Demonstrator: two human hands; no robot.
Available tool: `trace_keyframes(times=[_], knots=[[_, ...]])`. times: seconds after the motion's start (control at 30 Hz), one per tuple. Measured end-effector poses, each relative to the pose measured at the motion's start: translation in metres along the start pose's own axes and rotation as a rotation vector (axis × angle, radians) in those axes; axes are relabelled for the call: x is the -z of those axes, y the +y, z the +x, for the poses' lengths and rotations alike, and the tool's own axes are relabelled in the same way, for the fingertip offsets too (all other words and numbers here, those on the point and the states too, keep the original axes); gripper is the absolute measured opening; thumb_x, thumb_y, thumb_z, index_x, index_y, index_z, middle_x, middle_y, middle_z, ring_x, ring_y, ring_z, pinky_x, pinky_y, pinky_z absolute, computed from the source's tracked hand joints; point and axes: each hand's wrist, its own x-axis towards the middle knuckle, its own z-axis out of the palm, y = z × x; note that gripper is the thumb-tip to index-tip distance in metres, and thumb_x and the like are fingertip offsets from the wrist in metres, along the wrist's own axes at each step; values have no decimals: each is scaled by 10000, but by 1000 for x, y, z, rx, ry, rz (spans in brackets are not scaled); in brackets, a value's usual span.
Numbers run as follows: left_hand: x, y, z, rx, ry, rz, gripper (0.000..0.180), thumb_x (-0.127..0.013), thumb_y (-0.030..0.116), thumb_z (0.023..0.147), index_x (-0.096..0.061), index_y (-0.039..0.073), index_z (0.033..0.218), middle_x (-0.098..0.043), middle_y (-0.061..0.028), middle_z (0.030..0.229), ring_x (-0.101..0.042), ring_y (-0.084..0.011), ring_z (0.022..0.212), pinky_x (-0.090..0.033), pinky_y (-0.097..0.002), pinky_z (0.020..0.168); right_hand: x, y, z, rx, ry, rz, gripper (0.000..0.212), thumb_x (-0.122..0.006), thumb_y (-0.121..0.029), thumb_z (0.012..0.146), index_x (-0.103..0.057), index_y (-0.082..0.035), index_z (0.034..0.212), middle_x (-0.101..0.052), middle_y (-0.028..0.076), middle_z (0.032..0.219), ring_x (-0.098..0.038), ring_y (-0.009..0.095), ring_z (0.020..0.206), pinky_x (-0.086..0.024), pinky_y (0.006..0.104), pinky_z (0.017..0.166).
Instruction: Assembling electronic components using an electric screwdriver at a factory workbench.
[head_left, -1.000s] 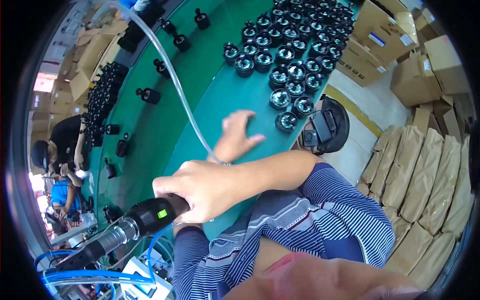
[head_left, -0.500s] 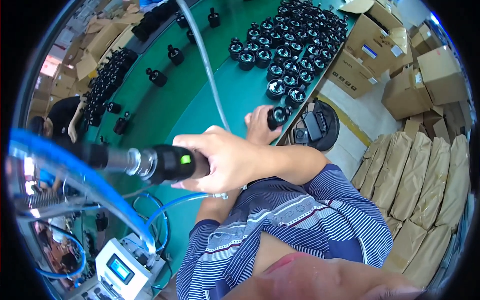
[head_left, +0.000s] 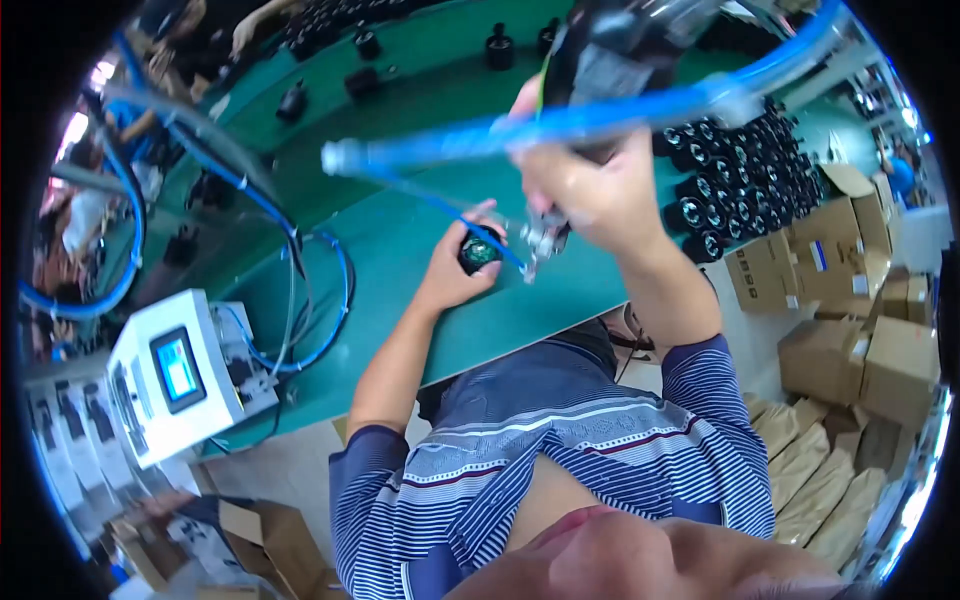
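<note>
one green desk (head_left: 400, 230) carries one white controller box (head_left: 180, 385) with a lit screen and a crowded, uncountable batch of black round parts (head_left: 735, 190), while the right hand (head_left: 590, 195) grips a hose-fed pneumatic screwdriver (head_left: 610, 60) just above the single black part (head_left: 480, 250) clasped on the desk by the left hand (head_left: 455, 270).

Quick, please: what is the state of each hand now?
Left hand: closed on a small black round part on the green table.
Right hand: closed on a power screwdriver.
</note>
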Motion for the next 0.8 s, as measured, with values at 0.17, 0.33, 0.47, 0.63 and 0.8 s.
trace_keyframes(times=[0.17, 0.33, 0.47, 0.63, 0.8], knots=[[18, -25, -31, 1, 69, -50, 708, -921, 82, 655, -639, 51, 1304, -751, -74, 1148, -690, -203, 952, -531, -324, 923, -66, 21, 18, -16, -21, 19, 66, -662, -67, 984, -637, -34, 1035, -552, 27, 636, -484, 104, 463, -407, 242, 455], [19, -34, -32, -86, 70, -100, 684, -961, 125, 644, -650, 48, 1249, -771, -56, 1090, -694, -188, 883, -539, -309, 875, -85, 37, 13, -21, 21, 115, 44, -638, -62, 994, -620, -45, 1030, -502, 26, 606, -458, 110, 457, -397, 253, 448], [20, -36, -34, -163, 107, 5, 679, -979, 151, 635, -656, 51, 1224, -780, -41, 1032, -693, -184, 852, -539, -302, 849, -81, 51, 6, -5, 0, 73, 52, -631, -53, 994, -616, -50, 1044, -487, 25, 599, -455, 108, 461, -396, 255, 448], [22, -34, -37, -117, 71, -23, 626, -967, 133, 650, -665, 53, 1193, -781, -41, 1033, -686, -181, 848, -537, -306, 829, -78, 61, 1, 12, -16, 60, 66, -639, -56, 994, -617, -57, 1056, -495, 25, 604, -457, 108, 465, -401, 254, 454], [23, -33, -36, -132, 79, -57, 596, -958, 123, 661, -668, 57, 1177, -777, -36, 1021, -673, -180, 830, -533, -306, 820, -78, 66, -1, 17, 24, 73, 75, -638, -51, 997, -624, -58, 1070, -502, 27, 610, -460, 108, 471, -403, 252, 458]])
